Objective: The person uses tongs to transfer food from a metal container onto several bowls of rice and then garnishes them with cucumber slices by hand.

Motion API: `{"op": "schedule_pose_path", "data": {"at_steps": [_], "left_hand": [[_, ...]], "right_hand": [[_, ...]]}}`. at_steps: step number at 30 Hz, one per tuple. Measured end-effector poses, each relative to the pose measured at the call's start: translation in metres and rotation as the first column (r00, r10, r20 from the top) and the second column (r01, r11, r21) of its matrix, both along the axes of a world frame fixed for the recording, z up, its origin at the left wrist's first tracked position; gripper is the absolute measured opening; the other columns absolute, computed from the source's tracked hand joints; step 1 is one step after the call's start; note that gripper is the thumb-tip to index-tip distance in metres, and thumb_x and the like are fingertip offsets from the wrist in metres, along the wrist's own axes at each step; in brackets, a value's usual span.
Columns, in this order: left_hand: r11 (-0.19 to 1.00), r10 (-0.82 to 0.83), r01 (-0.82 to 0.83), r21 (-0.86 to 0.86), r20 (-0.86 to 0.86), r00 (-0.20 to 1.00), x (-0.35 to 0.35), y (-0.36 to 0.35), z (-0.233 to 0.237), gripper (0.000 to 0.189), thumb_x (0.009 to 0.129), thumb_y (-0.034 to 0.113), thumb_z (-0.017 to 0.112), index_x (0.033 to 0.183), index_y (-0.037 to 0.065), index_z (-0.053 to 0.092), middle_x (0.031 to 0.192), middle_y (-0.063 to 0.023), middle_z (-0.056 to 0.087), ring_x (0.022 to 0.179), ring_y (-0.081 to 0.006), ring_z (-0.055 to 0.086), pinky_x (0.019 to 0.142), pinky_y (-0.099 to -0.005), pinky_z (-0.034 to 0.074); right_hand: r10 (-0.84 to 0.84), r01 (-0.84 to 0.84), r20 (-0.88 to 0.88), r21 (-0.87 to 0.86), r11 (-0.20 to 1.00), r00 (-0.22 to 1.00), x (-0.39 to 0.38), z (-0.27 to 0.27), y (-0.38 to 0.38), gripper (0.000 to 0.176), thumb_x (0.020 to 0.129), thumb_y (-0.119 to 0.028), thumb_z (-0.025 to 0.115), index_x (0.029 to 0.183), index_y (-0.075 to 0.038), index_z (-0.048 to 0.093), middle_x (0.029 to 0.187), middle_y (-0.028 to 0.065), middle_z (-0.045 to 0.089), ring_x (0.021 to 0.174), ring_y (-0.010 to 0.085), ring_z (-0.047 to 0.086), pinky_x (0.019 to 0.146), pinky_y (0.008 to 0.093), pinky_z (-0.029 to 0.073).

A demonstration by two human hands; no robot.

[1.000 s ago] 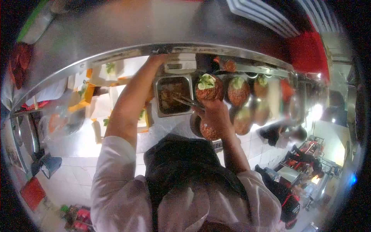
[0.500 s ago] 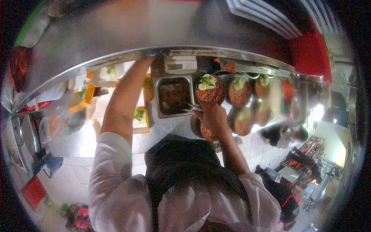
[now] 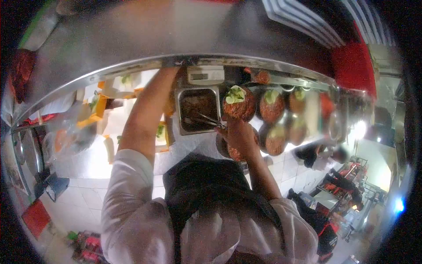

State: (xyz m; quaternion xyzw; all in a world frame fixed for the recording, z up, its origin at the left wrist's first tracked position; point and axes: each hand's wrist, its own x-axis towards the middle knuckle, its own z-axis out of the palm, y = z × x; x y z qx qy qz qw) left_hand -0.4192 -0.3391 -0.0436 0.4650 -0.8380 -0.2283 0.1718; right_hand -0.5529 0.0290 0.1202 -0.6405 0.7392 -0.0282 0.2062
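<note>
My right hand (image 3: 236, 134) is closed around metal tongs (image 3: 210, 119), whose tips reach into a square metal pan (image 3: 178, 105) of dark brown food. Just beyond this hand sits a round mound of reddish-brown food (image 3: 239, 108) topped with green and white garnish (image 3: 235, 94). Another mound lies partly under the hand. My left arm stretches forward past the pan's left side, and its hand is hidden behind the metal shelf edge (image 3: 132, 66).
More garnished mounds (image 3: 271, 110) stand in rows to the right. Open boxes with yellow-orange edges (image 3: 100, 108) lie at left. A small white device (image 3: 205, 75) sits behind the pan. A person in dark clothes (image 3: 323, 231) is at lower right.
The tongs have moved further into the pan, to the left. My right hand has shifted and turned slightly. My left arm has moved a little to the right.
</note>
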Motion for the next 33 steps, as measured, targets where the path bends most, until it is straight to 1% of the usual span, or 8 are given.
{"op": "schedule_pose_path", "data": {"at_steps": [10, 12, 14, 16, 18, 22, 25, 33], "left_hand": [[1.0, 0.017, -0.018, 0.023, 0.056, 0.998, 0.023, 0.043, 0.026, 0.038, 0.092, 0.035, 0.064, 0.115, 0.005, 0.067, 0.116, -0.0176, 0.068, 0.113, -0.0306, 0.063, 0.098, -0.0443, 0.049], [0.999, 0.017, -0.02, 0.033, 0.078, 0.997, 0.037, 0.074, 0.057, 0.038, 0.092, 0.035, 0.064, 0.115, 0.005, 0.067, 0.116, -0.0175, 0.068, 0.113, -0.0306, 0.063, 0.097, -0.0444, 0.049], [0.839, 0.269, -0.193, 0.508, -0.08, 0.96, 0.058, 0.14, 0.122, 0.028, 0.091, 0.024, 0.067, 0.111, 0.004, 0.068, 0.102, -0.0137, 0.072, 0.097, -0.0273, 0.069, 0.084, -0.0393, 0.054], [0.86, 0.36, -0.193, 0.472, -0.293, 0.886, 0.07, 0.206, 0.159, 0.026, 0.088, 0.018, 0.069, 0.108, 0.003, 0.068, 0.086, -0.0153, 0.073, 0.078, -0.0324, 0.072, 0.074, -0.0412, 0.056], [0.979, 0.202, -0.178, 0.1, -0.342, 0.918, 0.078, 0.265, 0.161, 0.024, 0.086, 0.015, 0.067, 0.107, 0.002, 0.067, 0.086, -0.0182, 0.072, 0.076, -0.0342, 0.071, 0.072, -0.0429, 0.055], [0.98, 0.198, -0.177, 0.094, -0.308, 0.931, 0.06, 0.364, 0.197, 0.02, 0.087, 0.01, 0.065, 0.105, 0.0, 0.065, 0.085, -0.0192, 0.071, 0.073, -0.0316, 0.07, 0.068, -0.0409, 0.054], [0.918, 0.239, -0.103, 0.384, -0.328, 0.914, 0.038, 0.411, 0.234, 0.014, 0.09, 0.004, 0.063, 0.102, -0.003, 0.063, 0.082, -0.0133, 0.071, 0.07, -0.0173, 0.068, 0.064, -0.0328, 0.054], [0.839, 0.321, -0.052, 0.542, -0.414, 0.852, -0.017, 0.472, 0.201, 0.009, 0.091, 0.001, 0.062, 0.099, -0.003, 0.062, 0.078, -0.0114, 0.069, 0.065, -0.0152, 0.065, 0.061, -0.0306, 0.052]], "right_hand": [[-0.197, 0.201, -0.054, 0.063, 0.978, 0.979, -0.031, 0.012, 0.008, 0.044, 0.088, -0.048, 0.071, 0.113, -0.012, 0.064, 0.088, 0.0133, 0.074, 0.084, 0.0326, 0.074, 0.069, 0.0437, 0.058], [-0.196, 0.204, 0.059, -0.255, 0.945, 0.979, -0.032, 0.023, 0.012, 0.051, 0.091, -0.056, 0.063, 0.117, -0.012, 0.062, 0.077, 0.0141, 0.071, 0.074, 0.037, 0.071, 0.066, 0.0463, 0.058], [-0.124, 0.189, 0.182, -0.403, 0.895, 0.975, -0.027, 0.032, 0.011, 0.048, 0.093, -0.051, 0.064, 0.118, -0.01, 0.061, 0.081, 0.014, 0.072, 0.076, 0.0371, 0.071, 0.067, 0.0456, 0.058], [-0.02, 0.167, 0.244, -0.597, 0.785, 0.969, -0.017, 0.03, 0.014, 0.045, 0.094, -0.041, 0.066, 0.123, -0.007, 0.059, 0.094, 0.0151, 0.071, 0.086, 0.0377, 0.07, 0.074, 0.0453, 0.057], [0.012, 0.149, 0.29, -0.528, 0.836, 0.957, 0.004, 0.053, 0.022, 0.054, 0.093, -0.043, 0.066, 0.131, -0.007, 0.057, 0.112, 0.02, 0.068, 0.102, 0.0399, 0.066, 0.087, 0.0488, 0.054], [-0.045, 0.1, 0.117, -0.529, 0.843, 0.992, 0.037, 0.074, 0.062, 0.054, 0.085, -0.032, 0.073, 0.132, -0.009, 0.058, 0.12, 0.0173, 0.06, 0.11, 0.0389, 0.058, 0.094, 0.0472, 0.05], [-0.132, 0.104, -0.026, -0.478, 0.872, 0.991, 0.033, 0.083, 0.1, 0.054, 0.079, -0.028, 0.075, 0.129, -0.011, 0.061, 0.122, 0.0136, 0.057, 0.109, 0.0368, 0.056, 0.092, 0.0455, 0.051], [-0.116, 0.044, -0.132, -0.451, 0.892, 0.984, -0.016, 0.05, 0.165, 0.045, 0.077, -0.026, 0.073, 0.12, -0.014, 0.064, 0.121, 0.0111, 0.057, 0.109, 0.0335, 0.054, 0.093, 0.0445, 0.051]]}}
